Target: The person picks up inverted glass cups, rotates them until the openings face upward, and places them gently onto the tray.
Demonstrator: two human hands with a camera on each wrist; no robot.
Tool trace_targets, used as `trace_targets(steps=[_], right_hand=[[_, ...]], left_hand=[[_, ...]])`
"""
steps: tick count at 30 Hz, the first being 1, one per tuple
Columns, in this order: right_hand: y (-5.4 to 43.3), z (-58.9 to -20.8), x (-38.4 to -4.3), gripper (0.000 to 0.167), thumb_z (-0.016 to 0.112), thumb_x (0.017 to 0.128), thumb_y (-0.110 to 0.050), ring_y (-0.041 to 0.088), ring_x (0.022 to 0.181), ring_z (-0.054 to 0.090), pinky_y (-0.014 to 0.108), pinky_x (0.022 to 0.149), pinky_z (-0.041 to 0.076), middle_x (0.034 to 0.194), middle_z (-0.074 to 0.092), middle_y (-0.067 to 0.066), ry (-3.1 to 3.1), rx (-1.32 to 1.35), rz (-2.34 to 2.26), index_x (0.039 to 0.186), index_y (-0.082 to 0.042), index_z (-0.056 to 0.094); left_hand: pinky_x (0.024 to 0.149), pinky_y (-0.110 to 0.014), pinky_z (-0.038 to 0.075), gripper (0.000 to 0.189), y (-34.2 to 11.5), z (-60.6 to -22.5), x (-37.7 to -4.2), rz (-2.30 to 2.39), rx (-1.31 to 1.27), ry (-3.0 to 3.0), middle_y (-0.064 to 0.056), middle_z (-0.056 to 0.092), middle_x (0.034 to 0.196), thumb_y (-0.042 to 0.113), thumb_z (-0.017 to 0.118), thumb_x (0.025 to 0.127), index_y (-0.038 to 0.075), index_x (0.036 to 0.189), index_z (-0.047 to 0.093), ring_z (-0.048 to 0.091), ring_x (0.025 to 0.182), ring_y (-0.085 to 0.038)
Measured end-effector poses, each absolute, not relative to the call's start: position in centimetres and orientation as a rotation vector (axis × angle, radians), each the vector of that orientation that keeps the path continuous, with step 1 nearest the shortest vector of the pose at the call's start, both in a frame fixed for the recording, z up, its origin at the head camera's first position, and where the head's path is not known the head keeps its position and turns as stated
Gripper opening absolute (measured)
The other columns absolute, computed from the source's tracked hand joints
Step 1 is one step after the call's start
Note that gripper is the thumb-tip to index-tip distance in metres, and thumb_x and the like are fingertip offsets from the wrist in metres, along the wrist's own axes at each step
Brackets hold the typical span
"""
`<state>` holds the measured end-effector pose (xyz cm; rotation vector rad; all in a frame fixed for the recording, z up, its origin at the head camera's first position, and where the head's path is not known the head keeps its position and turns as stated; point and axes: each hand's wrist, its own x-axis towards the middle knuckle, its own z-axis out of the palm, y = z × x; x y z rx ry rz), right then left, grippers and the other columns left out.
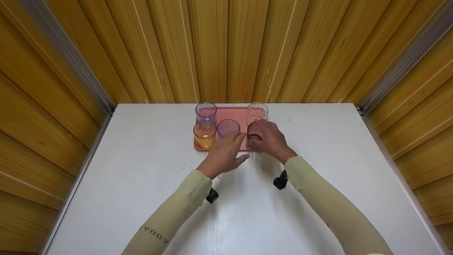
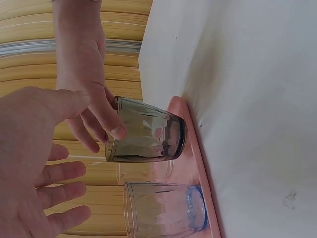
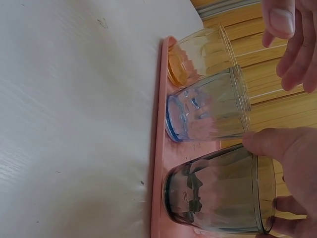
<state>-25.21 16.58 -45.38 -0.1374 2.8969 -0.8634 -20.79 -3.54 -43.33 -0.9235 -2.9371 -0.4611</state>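
Note:
My right hand [image 1: 272,138] grips a dark grey glass [image 3: 213,191] at its rim, thumb on one side and fingers on the other. That glass stands upright at the front right of a pink tray [image 1: 226,112]. My left hand [image 1: 223,153] has its fingers spread and nothing in it, in front of the middle glass [image 1: 228,126], which has a blue base. In the left wrist view the left thumb overlaps the right hand, off to the side of the grey glass.
An amber glass [image 1: 204,138] occupies the tray's front left corner, with a bluish glass [image 1: 206,110] behind it. At the back right is a clear glass [image 1: 258,110]. The tray lies on a white table [image 1: 148,170], close to the wood-panelled wall [image 1: 212,53].

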Motion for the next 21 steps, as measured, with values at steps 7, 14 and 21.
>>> trace_targets(steps=[7,14,21], right_hand=[[16.48,-45.17,-25.47,0.079,0.07,0.087,-0.033,0.035,0.144,0.03,0.056,0.114,0.032,0.157,0.029,0.014,2.947,-0.184,-0.776,0.152,-0.015,0.029],[16.38,-44.96,-25.73,0.077,0.072,0.087,-0.029,0.032,0.143,0.034,0.054,0.114,0.034,0.157,0.031,0.009,2.895,-0.12,-0.859,0.152,-0.02,0.031],[16.53,-45.42,-26.11,0.072,0.073,0.085,-0.029,0.031,0.137,0.04,0.054,0.11,0.039,0.148,0.042,0.011,2.907,-0.144,-0.942,0.147,-0.018,0.036]], left_hand=[[0.112,-0.041,0.041,0.071,-3.78,-43.19,-21.0,-0.417,-0.913,-2.915,-0.003,0.049,0.143,0.047,0.066,0.088,0.015,0.146,0.04,0.048,0.133,-0.021],[0.112,-0.039,0.04,0.07,-4.03,-42.9,-21.1,-0.443,-0.898,-2.909,-0.003,0.049,0.143,0.045,0.067,0.088,0.015,0.146,0.041,0.047,0.134,-0.02],[0.113,-0.038,0.039,0.07,-4.21,-42.83,-21.01,-0.447,-0.889,-2.929,-0.002,0.048,0.144,0.045,0.066,0.089,0.016,0.147,0.039,0.046,0.134,-0.02]])
